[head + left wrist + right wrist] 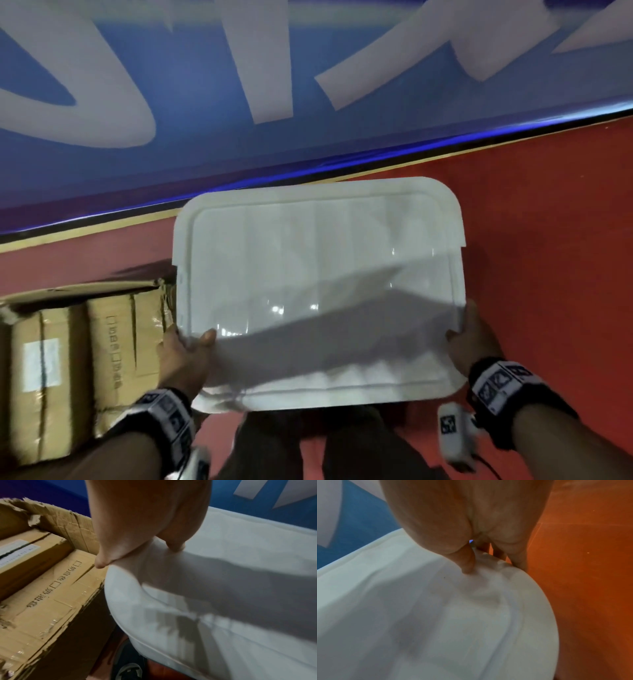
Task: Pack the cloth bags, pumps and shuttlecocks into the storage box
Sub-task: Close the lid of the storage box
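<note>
A large white plastic storage box lid (318,274) fills the middle of the head view, held flat above the red floor. My left hand (186,349) grips its near-left edge, thumb on top, fingers hidden underneath. My right hand (474,339) grips the near-right edge the same way. The left wrist view shows the thumb (175,546) pressing on the lid (223,574). In the right wrist view, the thumb (468,563) lies on the lid's rim (436,608) with fingers curled over the edge. No cloth bags, pumps, shuttlecocks or box body are visible.
An open torn cardboard carton (82,359) packed with smaller brown boxes stands close to the left of the lid (42,588). A blue wall with large white lettering (239,85) runs along the back. Red floor (548,222) extends to the right. My dark trousers (308,445) show below.
</note>
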Tool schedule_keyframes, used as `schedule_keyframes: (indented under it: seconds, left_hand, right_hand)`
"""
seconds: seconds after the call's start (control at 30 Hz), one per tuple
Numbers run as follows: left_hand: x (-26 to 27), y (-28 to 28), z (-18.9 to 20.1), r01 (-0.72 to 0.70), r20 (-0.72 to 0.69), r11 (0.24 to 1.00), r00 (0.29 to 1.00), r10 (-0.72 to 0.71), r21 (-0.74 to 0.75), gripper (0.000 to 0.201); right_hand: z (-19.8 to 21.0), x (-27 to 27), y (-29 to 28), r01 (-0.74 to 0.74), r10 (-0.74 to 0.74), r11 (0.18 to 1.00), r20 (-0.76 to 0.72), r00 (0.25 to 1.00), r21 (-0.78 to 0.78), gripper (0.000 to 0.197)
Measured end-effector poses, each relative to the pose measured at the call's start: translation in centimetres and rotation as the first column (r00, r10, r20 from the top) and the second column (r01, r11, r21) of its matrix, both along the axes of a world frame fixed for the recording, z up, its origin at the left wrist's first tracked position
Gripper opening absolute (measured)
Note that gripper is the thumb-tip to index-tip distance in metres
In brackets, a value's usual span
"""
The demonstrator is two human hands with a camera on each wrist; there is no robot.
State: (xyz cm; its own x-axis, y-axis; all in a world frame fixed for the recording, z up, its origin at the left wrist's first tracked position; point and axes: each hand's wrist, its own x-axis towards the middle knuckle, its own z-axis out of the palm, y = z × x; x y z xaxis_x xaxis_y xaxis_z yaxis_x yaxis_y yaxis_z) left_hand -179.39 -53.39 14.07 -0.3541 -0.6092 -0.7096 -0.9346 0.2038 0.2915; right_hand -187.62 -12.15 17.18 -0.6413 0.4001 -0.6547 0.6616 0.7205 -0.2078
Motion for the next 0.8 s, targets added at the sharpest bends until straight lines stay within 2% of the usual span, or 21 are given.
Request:
schedule_keyframes:
  seconds: [0.1,0.2,0.23,0.3,0.4,0.47,0.53,0.6,0.67,0.73,0.8]
  left_hand:
    - [-0.2,-1.0,-2.0,0.025,0.011,1.000,1.000,-0.025,0.008,0.061]
    - [-0.2,-1.8,-4.3,0.129,0.063,0.988,0.990,-0.124,-0.082,0.055]
    - [-0.2,-1.8,-4.9,0.163,0.086,0.979,0.984,-0.153,-0.122,0.052]
    - [-0.2,-1.6,-5.9,0.228,0.162,0.959,0.966,-0.201,-0.171,0.037]
    - [-0.6,-1.0,-6.7,0.446,0.357,0.876,0.861,-0.363,-0.185,0.017]
    - [-0.8,-0.6,-7.4,0.568,0.462,0.803,0.769,-0.442,-0.177,0.019]
    - [-1.2,-0.5,-8.0,0.650,0.530,0.737,0.698,-0.482,-0.186,0.023]
    - [-1.7,-0.5,-8.5,0.682,0.575,0.703,0.663,-0.479,-0.201,0.025]
    - [-1.8,-0.8,-8.8,0.662,0.584,0.730,0.664,-0.466,-0.171,0.030]
    - [-1.5,-0.8,-9.1,0.609,0.530,0.785,0.705,-0.471,-0.114,0.032]
    - [-1.5,-0.7,-9.2,0.600,0.470,0.798,0.721,-0.510,-0.055,0.034]
  right_hand:
    - [-1.6,-0.9,-1.2,0.009,-0.011,0.999,0.057,0.998,0.038,0.059]
    - [-4.6,-2.0,-2.4,0.086,-0.087,0.996,0.071,0.994,0.015,0.047]
    - [-5.7,-2.0,-2.5,0.105,-0.105,0.994,0.079,0.991,0.010,0.049]
    - [-8.1,-2.0,-2.5,0.179,-0.176,0.984,0.087,0.980,-0.018,0.065]
    - [-11.4,-2.3,-2.3,0.150,-0.150,0.989,0.057,0.987,0.005,0.097]
    - [-13.1,-2.4,-2.2,0.091,-0.103,0.989,0.099,0.990,0.115,0.111]
    - [-14.0,-2.2,-2.3,0.023,-0.064,0.972,0.172,0.983,0.234,0.112]
    - [-14.6,-2.1,-2.8,-0.005,-0.056,0.956,0.200,0.978,0.293,0.109]
    - [-14.5,-2.5,-3.3,0.007,-0.082,0.943,0.210,0.974,0.333,0.110]
    - [-14.3,-3.2,-3.2,0.020,-0.109,0.937,0.238,0.965,0.348,0.107]
    - [-14.8,-3.6,-2.0,0.015,-0.104,0.941,0.247,0.963,0.339,0.098]
